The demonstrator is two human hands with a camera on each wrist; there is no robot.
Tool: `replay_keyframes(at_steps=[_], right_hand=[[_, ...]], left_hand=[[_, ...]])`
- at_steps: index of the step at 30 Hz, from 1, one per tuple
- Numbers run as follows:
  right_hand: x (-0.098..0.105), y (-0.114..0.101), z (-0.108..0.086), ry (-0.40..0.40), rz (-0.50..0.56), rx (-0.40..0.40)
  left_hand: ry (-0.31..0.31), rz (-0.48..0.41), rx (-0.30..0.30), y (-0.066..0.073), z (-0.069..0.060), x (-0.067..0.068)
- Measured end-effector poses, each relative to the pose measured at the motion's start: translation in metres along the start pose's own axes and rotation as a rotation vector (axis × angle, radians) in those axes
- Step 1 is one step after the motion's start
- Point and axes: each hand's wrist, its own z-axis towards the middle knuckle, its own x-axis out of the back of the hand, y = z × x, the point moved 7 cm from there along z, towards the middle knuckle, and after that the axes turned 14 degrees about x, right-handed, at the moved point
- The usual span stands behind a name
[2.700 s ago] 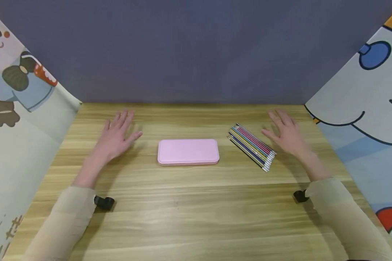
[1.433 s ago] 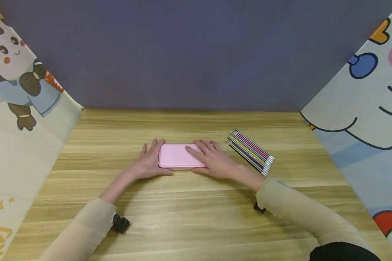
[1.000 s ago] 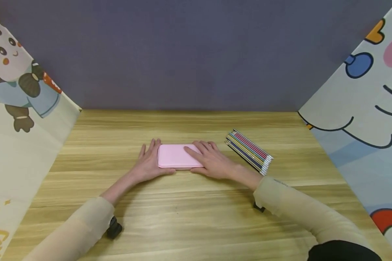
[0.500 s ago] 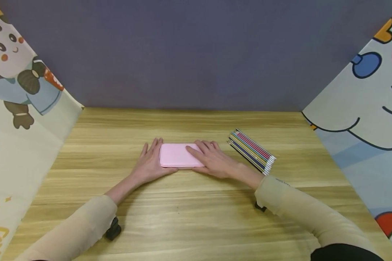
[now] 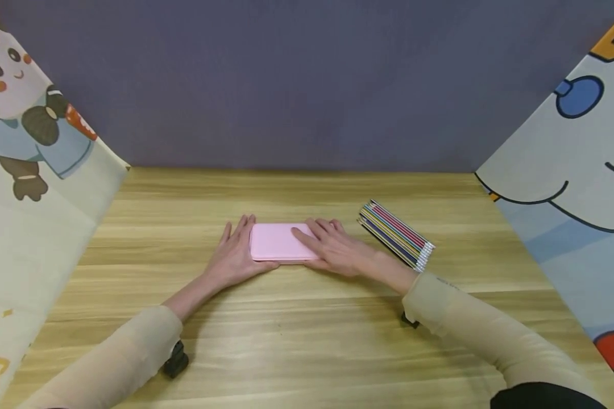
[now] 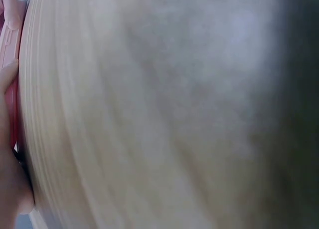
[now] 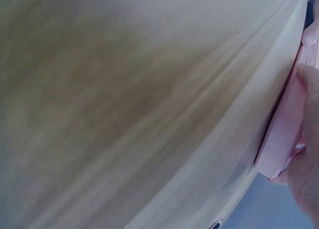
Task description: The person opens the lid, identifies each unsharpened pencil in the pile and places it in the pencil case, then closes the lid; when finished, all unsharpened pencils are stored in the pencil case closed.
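A pink pencil case [image 5: 276, 241] lies flat on the table, its lid down in the head view. My left hand [image 5: 232, 255] holds its left end, the thumb along the front side and the fingers by the back corner. My right hand [image 5: 337, 250] grips the right end from above and covers part of the lid. In the left wrist view, the case's side [image 6: 11, 102] shows at the left edge beside the left thumb. The right wrist view has the right thumb [image 7: 310, 79] against the front side of the case [image 7: 279, 144].
Several pencils [image 5: 396, 236] lie side by side at a slant, right of the case and close to the right wrist. The wooden table [image 5: 286, 335] ends at a dark blue back panel [image 5: 302, 85]. Walls with cartoon prints stand at left and right.
From lying apart on the table, both hands came inward to the case and took hold of its ends. Over the last second they and the case hardly moved; the view shifted slightly.
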Motion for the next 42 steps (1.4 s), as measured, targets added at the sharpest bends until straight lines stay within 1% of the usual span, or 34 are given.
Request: replay_keyframes(at_steps=[4, 11, 18, 22, 25, 27, 32, 34, 37, 39, 41, 42], right_hand=[[0.003, 0.001, 0.002, -0.022, -0.012, 0.019], [0.006, 0.0, 0.002, -0.053, 0.011, 0.032], [0.008, 0.002, 0.003, -0.092, -0.002, 0.046], [0.008, 0.004, 0.002, -0.097, 0.056, 0.048], [0.011, 0.007, 0.001, -0.084, 0.153, 0.026], [0.015, 0.01, 0.002, -0.051, 0.211, 0.024], [0.031, 0.028, 0.008, 0.079, 0.45, -0.007], [0.035, 0.039, 0.01, 0.117, 0.567, -0.055], [0.043, 0.056, 0.01, 0.164, 0.712, -0.131], [0.049, 0.068, 0.007, 0.21, 0.77, -0.184], [0.055, 0.081, 0.004, 0.278, 0.788, -0.218], [0.057, 0.087, 0.003, 0.312, 0.775, -0.227]], left_hand=[[0.003, 0.002, -0.002, 0.0, 0.0, 0.003], [-0.01, 0.004, 0.002, 0.0, -0.001, 0.004], [0.008, -0.001, 0.008, -0.001, -0.002, 0.006], [-0.001, -0.013, 0.013, -0.003, -0.003, 0.004], [-0.01, -0.032, 0.017, -0.005, -0.004, 0.003], [-0.016, -0.045, 0.022, -0.006, -0.004, 0.003], [-0.011, -0.055, 0.03, -0.007, -0.002, 0.005], [-0.011, -0.052, 0.034, -0.007, -0.001, 0.006], [-0.019, -0.063, 0.037, -0.007, 0.001, 0.007], [-0.025, -0.073, 0.04, -0.006, 0.002, 0.007], [-0.034, -0.084, 0.04, -0.006, 0.003, 0.007], [-0.039, -0.084, 0.041, -0.006, 0.003, 0.006]])
